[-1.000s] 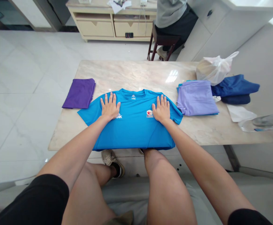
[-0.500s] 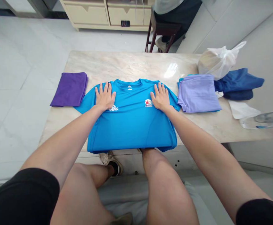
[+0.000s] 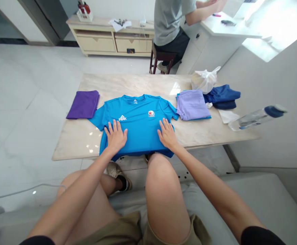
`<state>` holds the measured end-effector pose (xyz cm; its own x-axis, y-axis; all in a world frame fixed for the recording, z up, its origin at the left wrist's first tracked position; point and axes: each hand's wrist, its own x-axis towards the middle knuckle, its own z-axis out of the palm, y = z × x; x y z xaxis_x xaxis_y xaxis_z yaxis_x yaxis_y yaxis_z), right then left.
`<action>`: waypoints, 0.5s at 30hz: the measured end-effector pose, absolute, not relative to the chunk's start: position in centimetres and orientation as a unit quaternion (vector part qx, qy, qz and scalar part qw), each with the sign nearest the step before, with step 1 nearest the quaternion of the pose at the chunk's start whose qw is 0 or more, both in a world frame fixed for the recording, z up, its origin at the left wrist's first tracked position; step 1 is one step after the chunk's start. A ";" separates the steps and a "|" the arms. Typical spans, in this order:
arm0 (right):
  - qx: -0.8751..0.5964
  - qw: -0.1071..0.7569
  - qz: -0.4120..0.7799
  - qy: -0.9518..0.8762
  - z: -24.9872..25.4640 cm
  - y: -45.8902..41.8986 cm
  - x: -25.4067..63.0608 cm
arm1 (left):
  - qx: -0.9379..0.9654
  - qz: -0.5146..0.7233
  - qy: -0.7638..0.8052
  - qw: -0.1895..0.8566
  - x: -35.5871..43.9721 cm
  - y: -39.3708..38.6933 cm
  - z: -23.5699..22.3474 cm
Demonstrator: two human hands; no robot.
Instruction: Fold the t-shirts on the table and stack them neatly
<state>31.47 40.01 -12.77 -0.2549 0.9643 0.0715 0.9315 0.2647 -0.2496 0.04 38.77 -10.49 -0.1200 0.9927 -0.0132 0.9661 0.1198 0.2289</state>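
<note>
A blue T-shirt (image 3: 138,119) lies face up on the marble-patterned table (image 3: 107,81), its collar toward the far side and its lower part hanging over the near edge. My left hand (image 3: 116,136) rests flat on the shirt below the white PEAK logo, fingers spread. Flat on the other side of the shirt is my right hand (image 3: 167,135), below the round red-star badge, also with fingers apart. To the left sits a folded purple cloth (image 3: 83,104). Folded lavender cloth (image 3: 192,104) lies at the right, touching or close to the shirt's sleeve.
Behind the lavender cloth stand a tied white plastic bag (image 3: 205,81) and dark blue fabric (image 3: 223,95). A clear water bottle (image 3: 255,117) with a blue lid is at the table's right. Beyond, a person (image 3: 167,23) sits on a dark stool (image 3: 163,56) near a low cabinet (image 3: 94,42).
Both hands have slid down the shirt toward me, from the shoulders to below the logos, staying flat. The camera view has tilted up, showing more of the room.
</note>
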 end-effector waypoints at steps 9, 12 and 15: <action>-0.657 0.080 0.048 -0.748 -13.8 41.7 28.2 | 0.662 0.062 0.745 0.054 -1.6 41.0 -11.4; -0.665 0.082 0.052 -0.741 -13.8 44.1 27.6 | 0.664 0.058 0.743 0.061 -2.4 44.0 -11.3; -0.670 0.087 0.053 -0.736 -14.0 46.6 27.2 | 0.667 0.051 0.740 0.070 -3.2 46.9 -11.4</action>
<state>27.18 46.61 -14.03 -0.0885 0.9945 0.0562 0.9760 0.0978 -0.1944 -3.16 46.86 -11.44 -0.1007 0.9943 -0.0344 0.9800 0.1051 0.1689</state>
